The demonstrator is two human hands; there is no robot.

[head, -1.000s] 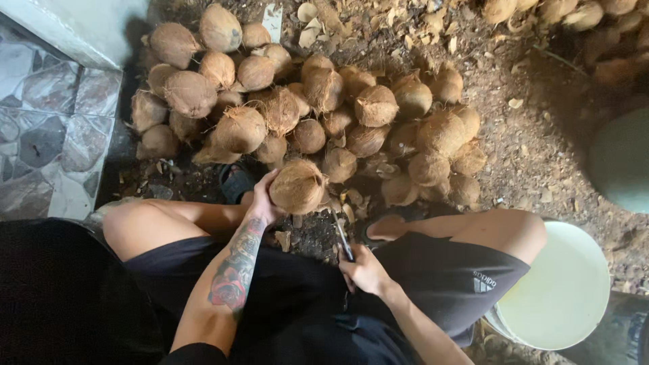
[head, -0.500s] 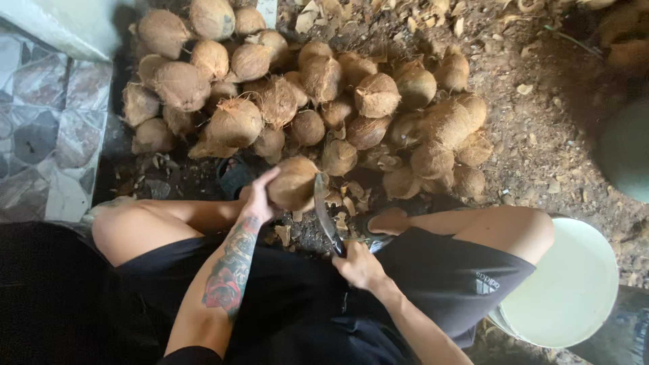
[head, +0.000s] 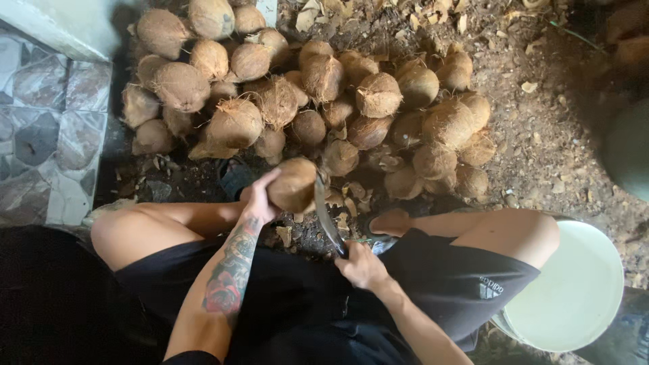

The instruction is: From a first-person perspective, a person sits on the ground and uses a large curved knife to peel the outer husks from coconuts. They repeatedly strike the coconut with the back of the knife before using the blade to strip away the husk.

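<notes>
Head view, looking down: our left hand (head: 260, 196) has its fingers curled around the near side of a husked brown coconut (head: 293, 184), held above the dirt between the knees. Our right hand (head: 362, 265) is closed on the handle of a knife (head: 326, 215), its blade apparently touching the coconut's right edge. We judge the shell hard, heavy, fibrous, best cupped from below. Beyond lies a coconut pile (head: 304, 94); a white bucket (head: 574, 290) stands right.

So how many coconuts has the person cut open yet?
None look opened. Husk scraps lie on the dirt, so some trimming seems done. The left hand holds one coconut and the right hand sets a knife against it. The coconut pile looks whole.
</notes>
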